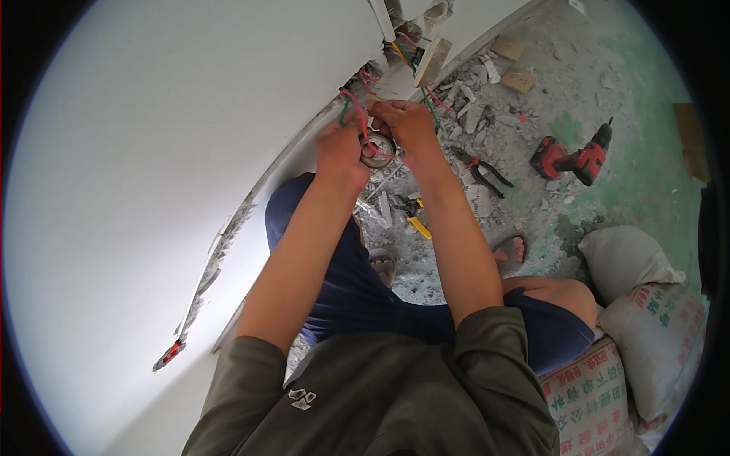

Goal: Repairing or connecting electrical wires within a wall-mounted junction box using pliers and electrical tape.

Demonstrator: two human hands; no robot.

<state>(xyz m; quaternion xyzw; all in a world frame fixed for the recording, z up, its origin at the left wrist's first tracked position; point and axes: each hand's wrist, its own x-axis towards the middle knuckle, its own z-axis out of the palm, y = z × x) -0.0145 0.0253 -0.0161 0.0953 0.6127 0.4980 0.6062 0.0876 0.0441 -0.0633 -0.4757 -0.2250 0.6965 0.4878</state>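
Note:
Both my hands are raised close together by a broken opening low in the white wall. My left hand is closed where a green wire from the opening runs into its fingers. A red wire curves down past that hand, across a round tape roll between my hands. My right hand is closed too, thumb and forefinger pinched near the wires; its fingertips are partly hidden. The roll touches or nearly touches both hands; which one carries it I cannot tell.
Rubble covers the floor by the wall. Dark-handled pliers, a yellow-handled tool and a red cordless drill lie there. Full sacks are at right. A red cutter is at the wall, lower left.

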